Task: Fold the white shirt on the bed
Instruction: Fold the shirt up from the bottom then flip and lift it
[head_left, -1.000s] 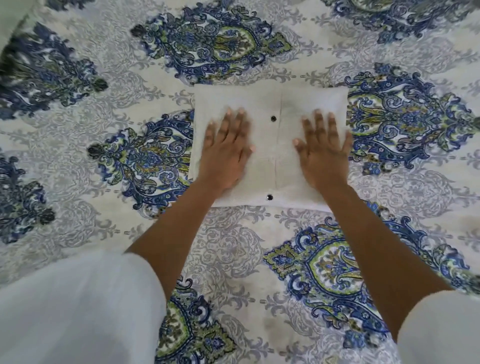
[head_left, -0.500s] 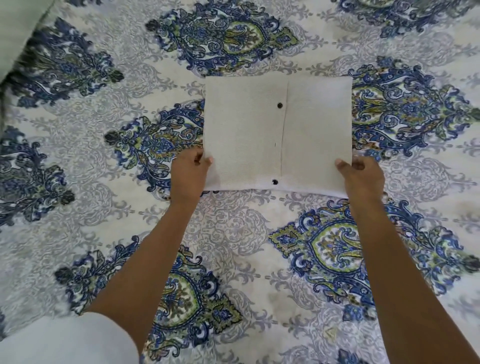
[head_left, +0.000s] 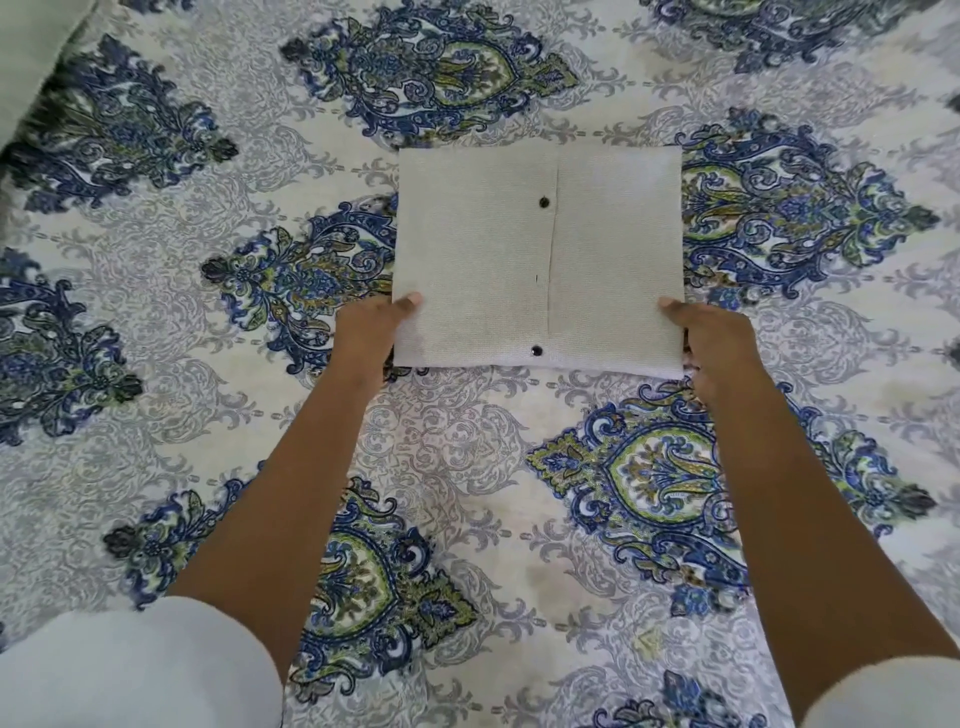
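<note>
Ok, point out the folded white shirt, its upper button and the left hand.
white shirt (head_left: 618, 249): head view, right half of the folded panel.
upper button (head_left: 544, 201): head view, centre of the button.
left hand (head_left: 363, 332): head view, back of the hand.

The folded shirt (head_left: 597, 249) lies flat on the bed (head_left: 467, 441), beyond the middle. The left hand (head_left: 363, 338) grips its near left corner and the right hand (head_left: 717, 343) its near right corner, each thumb on top. The far button (head_left: 544, 201) and near button (head_left: 535, 352) sit just left of the shirt's centre seam, the near button at the near edge.
</note>
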